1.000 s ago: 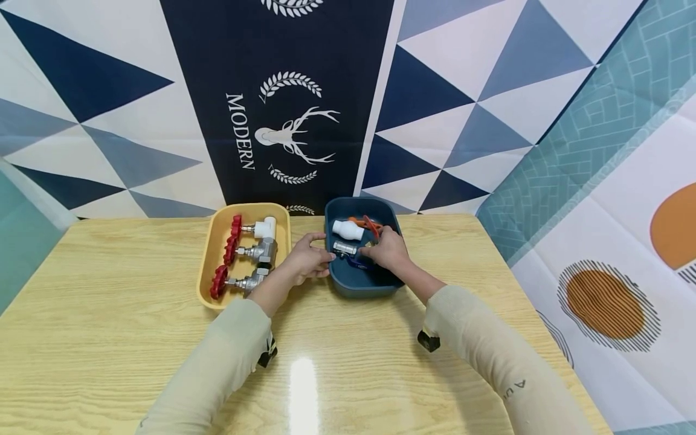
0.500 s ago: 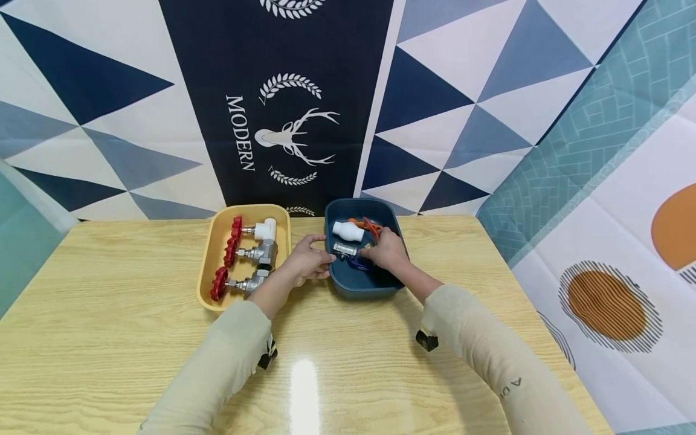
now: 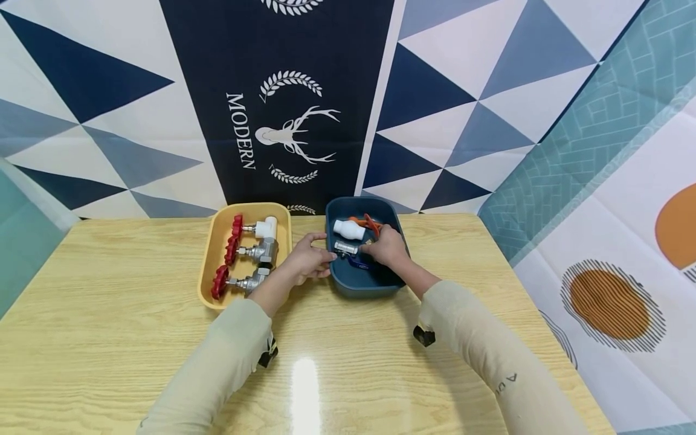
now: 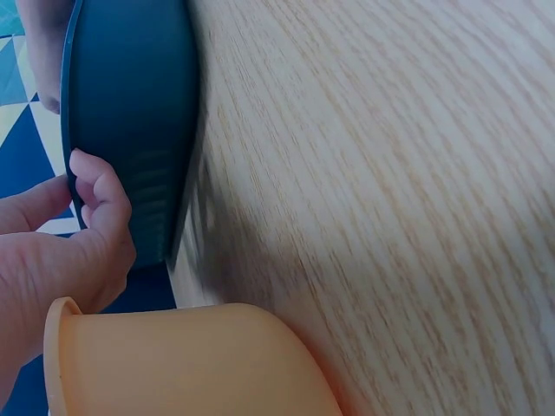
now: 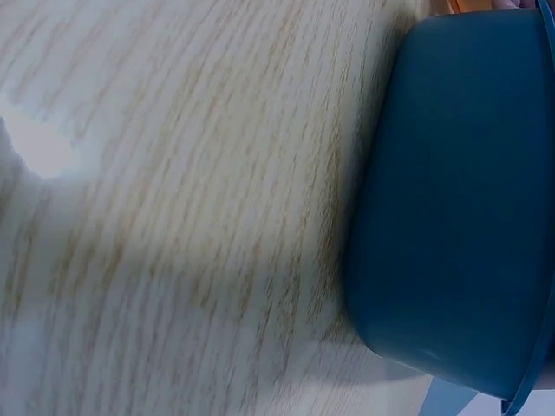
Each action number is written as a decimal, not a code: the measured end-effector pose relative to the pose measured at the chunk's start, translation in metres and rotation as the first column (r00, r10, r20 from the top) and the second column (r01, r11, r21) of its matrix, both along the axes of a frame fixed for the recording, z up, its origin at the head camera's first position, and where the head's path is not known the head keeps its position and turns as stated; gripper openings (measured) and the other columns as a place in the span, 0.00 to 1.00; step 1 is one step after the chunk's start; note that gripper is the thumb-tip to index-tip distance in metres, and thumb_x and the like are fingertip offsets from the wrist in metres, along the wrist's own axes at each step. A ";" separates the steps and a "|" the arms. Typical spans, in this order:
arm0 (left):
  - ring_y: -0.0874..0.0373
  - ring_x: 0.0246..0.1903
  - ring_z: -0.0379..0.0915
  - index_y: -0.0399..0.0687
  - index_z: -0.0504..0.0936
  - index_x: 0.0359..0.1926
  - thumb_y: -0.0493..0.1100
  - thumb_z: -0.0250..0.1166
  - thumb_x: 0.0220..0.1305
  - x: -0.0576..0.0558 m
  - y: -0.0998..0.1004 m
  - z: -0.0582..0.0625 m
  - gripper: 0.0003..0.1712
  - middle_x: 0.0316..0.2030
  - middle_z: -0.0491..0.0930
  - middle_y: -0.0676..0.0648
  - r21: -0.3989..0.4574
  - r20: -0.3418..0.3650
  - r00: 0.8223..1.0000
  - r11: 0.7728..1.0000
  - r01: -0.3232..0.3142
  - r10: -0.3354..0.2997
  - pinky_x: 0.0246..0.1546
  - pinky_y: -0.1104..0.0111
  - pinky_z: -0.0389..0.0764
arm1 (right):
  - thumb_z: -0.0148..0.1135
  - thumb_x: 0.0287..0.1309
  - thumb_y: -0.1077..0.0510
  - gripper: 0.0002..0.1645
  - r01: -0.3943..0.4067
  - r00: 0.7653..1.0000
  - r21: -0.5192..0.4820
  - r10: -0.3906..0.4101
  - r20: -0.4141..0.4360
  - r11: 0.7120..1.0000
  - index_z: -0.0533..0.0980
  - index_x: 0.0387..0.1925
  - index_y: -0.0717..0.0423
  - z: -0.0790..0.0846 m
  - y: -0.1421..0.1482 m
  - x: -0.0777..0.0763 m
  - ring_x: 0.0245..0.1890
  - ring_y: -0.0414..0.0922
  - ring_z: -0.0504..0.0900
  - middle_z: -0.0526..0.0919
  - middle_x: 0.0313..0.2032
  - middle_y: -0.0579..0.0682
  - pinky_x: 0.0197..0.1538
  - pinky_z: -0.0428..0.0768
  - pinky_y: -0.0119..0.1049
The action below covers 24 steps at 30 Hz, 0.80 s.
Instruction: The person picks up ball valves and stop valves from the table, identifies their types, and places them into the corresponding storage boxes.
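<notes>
My left hand [image 3: 307, 261] pinches the left rim of a dark blue plastic bin [image 3: 361, 291], thumb over the edge and fingers outside against the wall. Inside the bin is my right hand [image 3: 388, 246], its thumb and fingers around a valve with a red-orange lever [image 3: 372, 224]; the fingertips and most of the valve body are hidden. Left of that hand lie a white plastic valve [image 3: 348, 229] and a small metal valve [image 3: 345, 248] with a blue lever [image 3: 357, 264]. The left wrist view shows the bin's outer wall [image 4: 130, 113] beside the left hand [image 4: 74, 247].
A yellow bin [image 3: 205, 290] stands left of the blue one, partly behind the left forearm. It holds three valves with red handwheels [image 3: 219, 282]. Both bins sit at the back of the wooden table [image 3: 348, 362], against a patterned backdrop [image 3: 435, 109].
Both hands stay nearly where they were, the left at the rim and the right in the blue bin. The right forearm shifts slightly to the left.
</notes>
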<state>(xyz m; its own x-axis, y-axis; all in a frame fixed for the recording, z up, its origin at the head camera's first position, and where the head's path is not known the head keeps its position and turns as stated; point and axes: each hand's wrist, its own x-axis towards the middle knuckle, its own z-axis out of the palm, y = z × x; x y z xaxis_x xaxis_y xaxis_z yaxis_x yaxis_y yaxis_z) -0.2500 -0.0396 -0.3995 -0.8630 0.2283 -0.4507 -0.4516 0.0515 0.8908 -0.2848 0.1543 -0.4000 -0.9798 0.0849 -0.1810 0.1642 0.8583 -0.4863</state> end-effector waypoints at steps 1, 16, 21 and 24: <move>0.58 0.25 0.71 0.54 0.57 0.67 0.33 0.59 0.62 0.000 0.000 0.000 0.35 0.41 0.75 0.44 0.002 -0.001 1.000 1.000 0.000 0.000 0.25 0.73 0.78 | 0.69 0.49 0.44 0.38 -0.002 1.000 0.004 0.002 -0.002 1.000 0.66 0.52 0.67 0.000 0.000 0.000 0.31 0.49 0.74 0.73 0.33 0.55 0.30 0.70 0.34; 0.58 0.25 0.70 0.54 0.57 0.67 0.33 0.60 0.62 0.000 0.000 0.001 0.35 0.42 0.74 0.44 0.004 0.003 1.000 1.000 0.003 -0.003 0.25 0.73 0.78 | 0.70 0.48 0.46 0.29 -0.006 0.999 0.039 0.008 -0.045 0.999 0.72 0.42 0.64 -0.004 -0.002 -0.005 0.27 0.48 0.72 0.71 0.27 0.52 0.28 0.68 0.33; 0.59 0.25 0.70 0.54 0.57 0.66 0.33 0.60 0.62 0.000 0.000 0.001 0.35 0.41 0.74 0.44 0.004 0.004 1.000 1.000 -0.002 0.002 0.24 0.73 0.78 | 0.70 0.48 0.46 0.29 -0.011 0.999 0.058 0.014 -0.051 0.998 0.73 0.42 0.63 -0.005 -0.003 -0.006 0.26 0.47 0.71 0.70 0.26 0.50 0.27 0.66 0.32; 0.59 0.25 0.70 0.54 0.57 0.67 0.33 0.60 0.62 -0.001 0.000 0.001 0.35 0.40 0.75 0.44 0.004 0.004 1.000 1.000 -0.005 0.005 0.24 0.73 0.78 | 0.70 0.48 0.46 0.28 -0.020 0.998 0.057 0.023 -0.053 0.998 0.74 0.42 0.63 -0.006 -0.003 -0.006 0.26 0.47 0.72 0.71 0.26 0.51 0.28 0.66 0.32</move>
